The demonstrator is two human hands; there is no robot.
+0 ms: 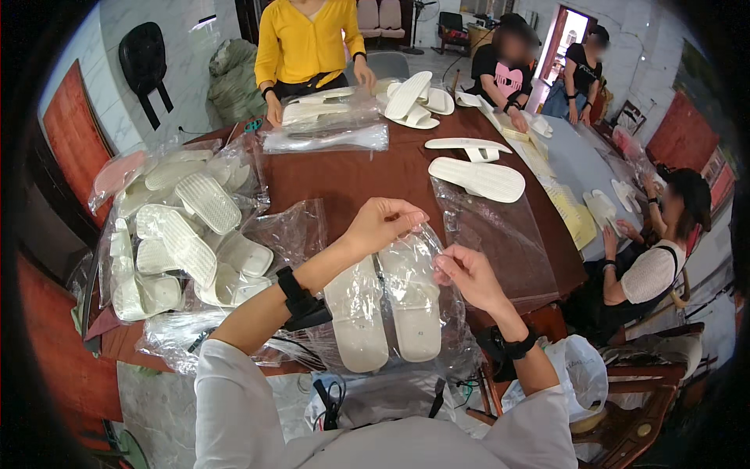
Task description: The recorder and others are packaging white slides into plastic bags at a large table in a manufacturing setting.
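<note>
A pair of white slide slippers [357, 324] lies side by side inside a clear plastic bag [453, 316], close to my body at the table's near edge. At the far end of the bag, my left hand [384, 225] pinches the film near its upper edge. My right hand [471, 275] grips the same bag by its right upper corner, fingertips closed on the film. The slippers' straps are partly hidden by glare and plastic. Just beyond my right hand, a flat clear bag [500, 234] rests on the brown tabletop [344, 176].
Left of me is a heap of bagged white slippers [187, 234]. Loose slippers [478, 178] lie at the far right, and a stack of clear bags [324, 139] at the far side. A person in yellow [305, 43] stands opposite; others work at a grey table [574, 156].
</note>
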